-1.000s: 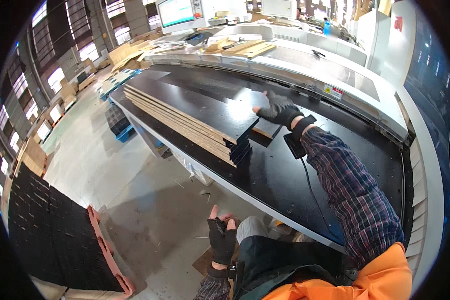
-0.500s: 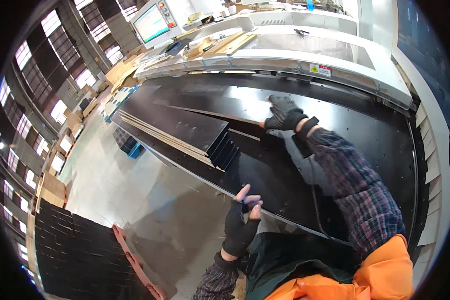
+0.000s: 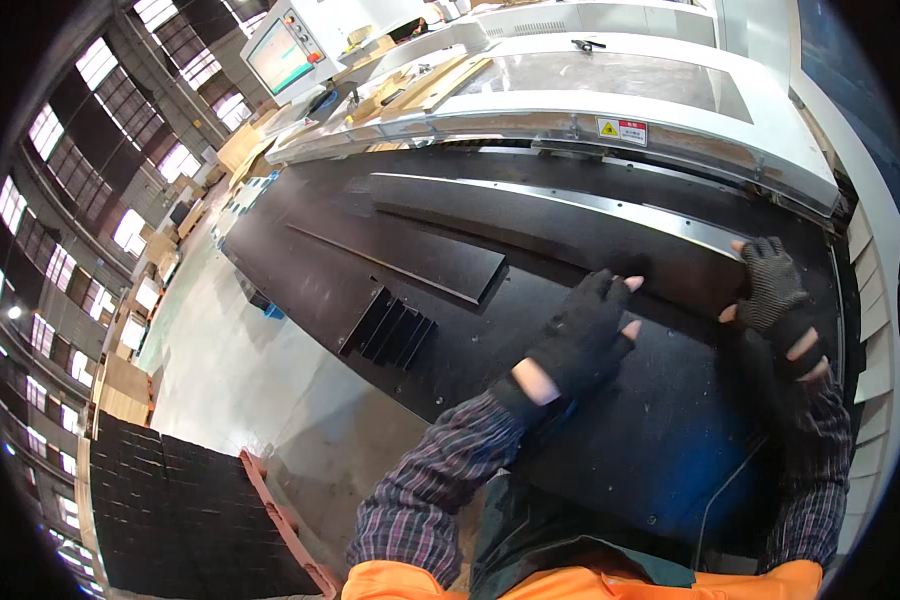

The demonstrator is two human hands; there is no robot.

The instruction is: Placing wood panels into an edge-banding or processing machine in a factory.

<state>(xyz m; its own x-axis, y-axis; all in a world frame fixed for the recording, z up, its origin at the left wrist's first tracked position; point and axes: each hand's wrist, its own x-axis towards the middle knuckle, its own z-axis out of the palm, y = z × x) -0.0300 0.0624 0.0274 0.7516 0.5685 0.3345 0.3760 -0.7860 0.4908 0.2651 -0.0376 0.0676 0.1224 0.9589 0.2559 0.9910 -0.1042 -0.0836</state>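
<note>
A long black panel (image 3: 570,225) with a bright far edge lies across the dark machine table (image 3: 670,440). My right hand (image 3: 773,297), in a black fingerless glove, grips the panel's right end. My left hand (image 3: 582,338), gloved the same way, lies flat with spread fingers at the panel's near edge, fingertips touching it. To the left sits a stack of black panels (image 3: 410,255), its stepped end (image 3: 390,328) facing me.
A white machine housing (image 3: 670,110) with a yellow warning sticker (image 3: 621,130) runs along the back. A control screen (image 3: 282,55) stands at the upper left. On the concrete floor (image 3: 250,390), a pallet of dark panels (image 3: 185,510) sits at the lower left.
My left hand has risen from near my body to the long panel's edge. My right hand has moved right, from the stack to the panel's end. The view has swung right.
</note>
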